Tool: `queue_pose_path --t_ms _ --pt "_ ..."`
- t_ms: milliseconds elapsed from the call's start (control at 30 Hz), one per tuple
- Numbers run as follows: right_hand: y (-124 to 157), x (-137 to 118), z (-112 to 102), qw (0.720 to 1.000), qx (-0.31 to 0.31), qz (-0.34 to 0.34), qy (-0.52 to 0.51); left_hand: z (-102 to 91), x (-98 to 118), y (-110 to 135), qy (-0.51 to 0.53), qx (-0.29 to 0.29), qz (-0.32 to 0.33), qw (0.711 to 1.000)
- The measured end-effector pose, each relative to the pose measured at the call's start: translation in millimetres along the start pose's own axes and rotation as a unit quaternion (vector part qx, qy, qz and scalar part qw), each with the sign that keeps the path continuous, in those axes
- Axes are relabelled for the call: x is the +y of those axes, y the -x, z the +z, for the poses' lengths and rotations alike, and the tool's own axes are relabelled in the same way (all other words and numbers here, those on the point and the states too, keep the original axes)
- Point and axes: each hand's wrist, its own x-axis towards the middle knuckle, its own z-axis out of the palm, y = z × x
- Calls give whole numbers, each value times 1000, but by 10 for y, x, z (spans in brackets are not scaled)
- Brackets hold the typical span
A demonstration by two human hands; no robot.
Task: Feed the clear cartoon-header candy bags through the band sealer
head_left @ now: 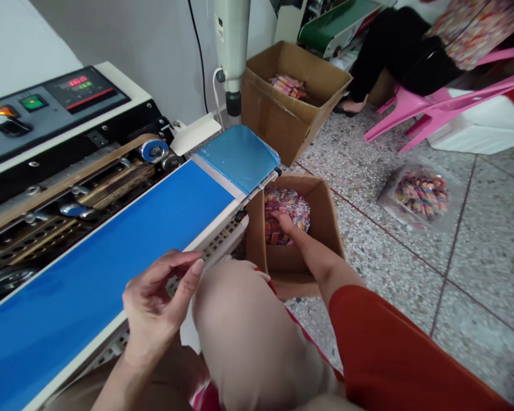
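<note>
Lying beneath right hand (285, 221) toward one o'clock: packets (296, 206); spread and grip unclear. Left hand (156, 294) farther, eight o'clock, loosely curled, seemingly empty.

The light is soft and pale, a bit dim. Red numbers (77, 81) glow and look smeary. The blue belt (124, 257) has a dull shine. Inside the low box (324, 220) it is darker, and the packets (298, 210) look fuzzy. The 2 right corners turn dark.
</note>
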Motion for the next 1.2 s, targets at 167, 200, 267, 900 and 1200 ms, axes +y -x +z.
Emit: queue_pose_path --t_ms 167,200,267,900,1200 --pt "-25 -120 -481 998 29 -19 47 39 -20 -20 3 -12 -13 1000" --pt "-23 -161 -594 997 43 -20 58 55 -21 -28 7 -16 -17 1000" --pt "-7 -261 -835 994 75 -26 76 87 -20 -47 21 -23 -26 999" --pt "496 -3591 -2538 949 -58 -310 27 279 278 -230 388 -156 -103 902" --pt "-83 -4441 -1776 933 -72 -346 72 93 112 -149 537 -55 -208 816"
